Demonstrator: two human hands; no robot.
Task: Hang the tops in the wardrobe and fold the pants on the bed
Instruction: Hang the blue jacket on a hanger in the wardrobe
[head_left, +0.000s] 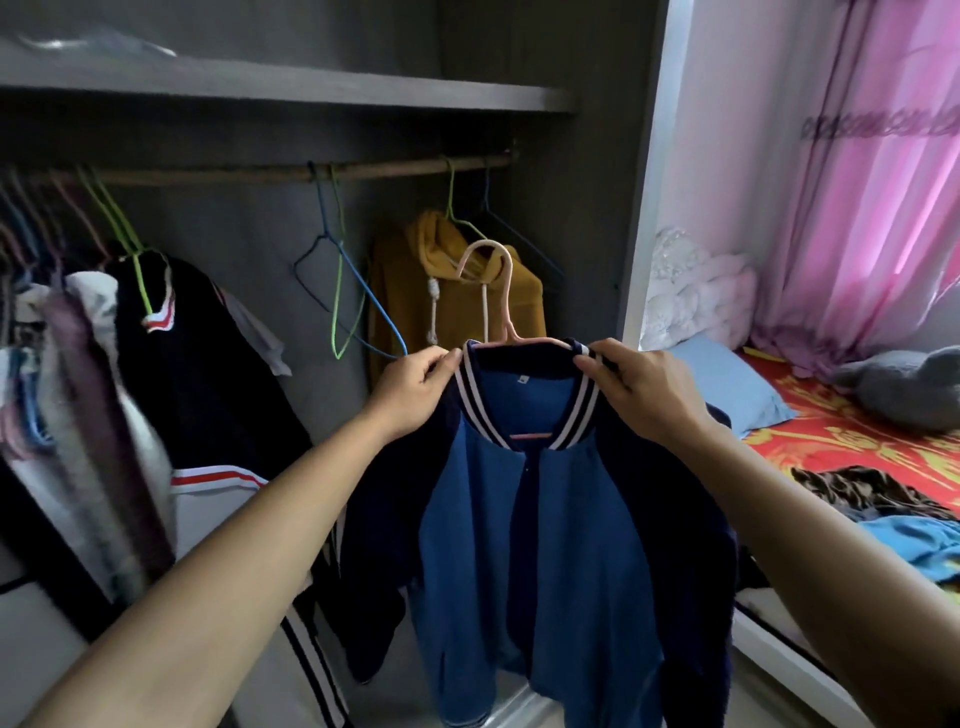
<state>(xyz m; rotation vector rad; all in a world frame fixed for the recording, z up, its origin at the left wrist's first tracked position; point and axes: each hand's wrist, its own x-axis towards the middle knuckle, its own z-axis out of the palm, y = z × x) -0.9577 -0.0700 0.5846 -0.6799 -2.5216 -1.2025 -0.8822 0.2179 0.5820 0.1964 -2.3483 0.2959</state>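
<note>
At the far left of the wardrobe (613, 208) a crowd of clothes (78, 389) hangs from the rail (260, 174), and next to it a dark top (208, 364) with red and white trim on a green hanger. Further along the rail come two bare wire hangers (337, 280), then a yellow hoodie (400, 291).

In front of the hoodie, held up in mid-air, is the jacket (478, 519) - blue body, navy sleeves, striped collar - already threaded onto a pink hanger (506, 291) whose hook stands free above the collar, below the rail and not on it. The left hand (415, 389) pinches the collar's left edge between thumb and fingers; the right hand (639, 389) has its fingers curled over the collar's right edge.

The jacket looks like soft knit of middling weight: it droops limp from the shoulders, and the smooth hanger could let it slide off if tilted. The collar is fine for straightening it, but for the lift I would take the hanger at the base of its hook, where the stiff frame carries the load, and aim for the gap beside the wire hangers.

To the right lies the bed (841, 431), with a blue pillow (722, 384), a dark cloth (857, 493) and a blue cloth (919, 545) crumpled on it - possibly the pants, though I cannot tell. A pink curtain (857, 208) hangs behind.
</note>
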